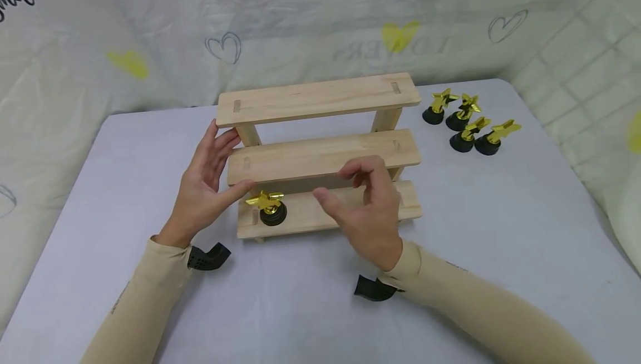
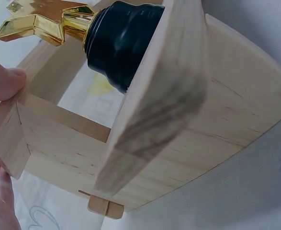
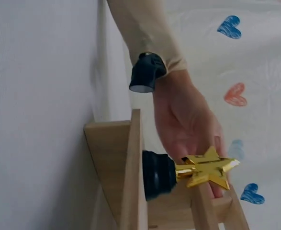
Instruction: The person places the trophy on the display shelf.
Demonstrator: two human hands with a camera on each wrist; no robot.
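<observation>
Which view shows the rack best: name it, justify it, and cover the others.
Head: all three tiers of the rack fit in frame, though the right hand hides part. The left wrist view shows portions close up, cropped at the sides; the right wrist view shows it sideways, cropped at the bottom.

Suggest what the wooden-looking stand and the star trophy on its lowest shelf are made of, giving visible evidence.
Stand: pale wood, apparently unvarnished, with grain streaks and little shine. Gold star: bright, reflective finish; coated plastic or metal, the look leaves open. Black base: smooth, probably plastic, with soft highlights.
</observation>
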